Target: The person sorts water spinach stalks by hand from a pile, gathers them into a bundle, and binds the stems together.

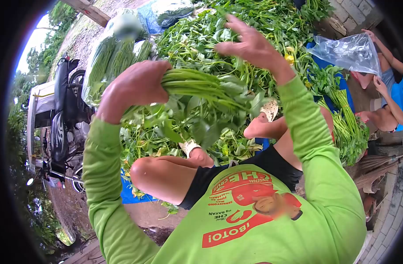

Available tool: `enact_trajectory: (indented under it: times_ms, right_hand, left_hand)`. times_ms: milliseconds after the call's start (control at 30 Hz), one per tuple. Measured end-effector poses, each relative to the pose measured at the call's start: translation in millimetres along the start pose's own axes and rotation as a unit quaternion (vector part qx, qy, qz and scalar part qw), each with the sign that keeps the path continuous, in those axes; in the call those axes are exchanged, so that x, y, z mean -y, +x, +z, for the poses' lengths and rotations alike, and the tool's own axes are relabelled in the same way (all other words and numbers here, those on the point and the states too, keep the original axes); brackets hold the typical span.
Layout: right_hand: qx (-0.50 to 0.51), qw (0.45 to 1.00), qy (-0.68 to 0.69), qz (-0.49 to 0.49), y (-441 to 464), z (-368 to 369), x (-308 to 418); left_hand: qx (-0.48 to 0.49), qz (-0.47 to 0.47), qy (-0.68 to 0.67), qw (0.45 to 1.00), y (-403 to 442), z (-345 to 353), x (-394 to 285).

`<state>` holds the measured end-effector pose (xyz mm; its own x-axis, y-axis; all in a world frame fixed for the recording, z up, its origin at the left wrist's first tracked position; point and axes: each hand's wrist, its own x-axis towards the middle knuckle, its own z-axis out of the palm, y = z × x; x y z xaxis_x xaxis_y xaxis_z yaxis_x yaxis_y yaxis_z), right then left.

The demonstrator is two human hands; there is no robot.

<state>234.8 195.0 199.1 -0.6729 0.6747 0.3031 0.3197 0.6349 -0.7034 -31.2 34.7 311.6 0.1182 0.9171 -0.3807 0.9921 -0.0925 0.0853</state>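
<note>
A bundle of leafy green stalks (197, 88) is gripped at its stem end by my left hand (137, 88), whose fingers wrap round it. The leafy end points to the right and hangs over my lap. My right hand (252, 46) is raised above and right of the bundle, fingers spread, holding nothing. Beneath both hands lies a large heap of loose leafy greens (188, 35), spread round my feet.
Bagged stalks (118, 57) lie at the upper left, near a parked motorcycle (60, 123). Tied bundles (344, 119) rest on the right. Beyond them another person (393, 97) holds a clear plastic bag (349, 53). A blue tarp (133, 191) shows under the greens.
</note>
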Motion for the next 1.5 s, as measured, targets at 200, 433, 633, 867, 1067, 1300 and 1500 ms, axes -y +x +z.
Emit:
enact_trajectory:
  times_ms: [200, 433, 633, 867, 1067, 1300, 1500]
  right_hand:
    - [0.254, 0.967, 0.008, 0.001, 10, 62, 77]
    - [0.367, 0.912, -0.179, -0.043, 45, 53, 58]
    - [0.43, 0.834, -0.305, -0.16, 71, 62, 73]
    - [0.188, 0.904, -0.31, -0.226, 35, 79, 64]
    - [0.261, 0.955, -0.138, -0.036, -107, 87, 65]
    - [0.159, 0.977, 0.074, 0.121, -180, 189, 57]
    - [0.156, 0.869, 0.296, 0.364, -126, 148, -12]
  left_hand:
    - [0.022, 0.051, -0.145, 0.988, 30, 18, 4]
    - [-0.145, 0.027, -0.345, 0.927, 29, 77, 37]
    - [-0.169, -0.03, -0.556, 0.813, 51, 157, -21]
    - [-0.195, -0.138, -0.756, 0.609, 69, 226, -32]
    - [-0.275, -0.16, -0.821, 0.474, 58, 250, -18]
    - [-0.389, -0.202, -0.799, 0.411, 70, 267, -24]
    - [-0.388, -0.226, -0.817, 0.361, 57, 277, -3]
